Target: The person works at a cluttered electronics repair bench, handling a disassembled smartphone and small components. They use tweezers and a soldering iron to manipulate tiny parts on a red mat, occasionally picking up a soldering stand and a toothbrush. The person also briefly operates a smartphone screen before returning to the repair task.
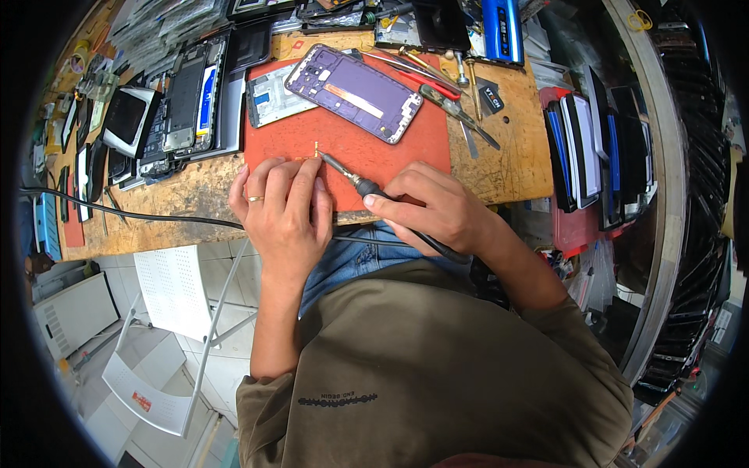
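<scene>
Head view: the left of two fisheye lenses worn side by side on the person's head. From where I stand, it looks steeply down and slightly forward, over the brown shirt (437, 351) below to the surface (511, 171) above. Left fingers (301, 187) and right fingers (402, 212) lie near mid-field, at close range. The wide field reaches the tiled floor (234, 363), with straight edges bowing toward a dark rim.

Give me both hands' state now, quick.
Left hand: fingers curled by small gold part; whether it grips can't be told.
Right hand: closed, holding soldering iron.
</scene>
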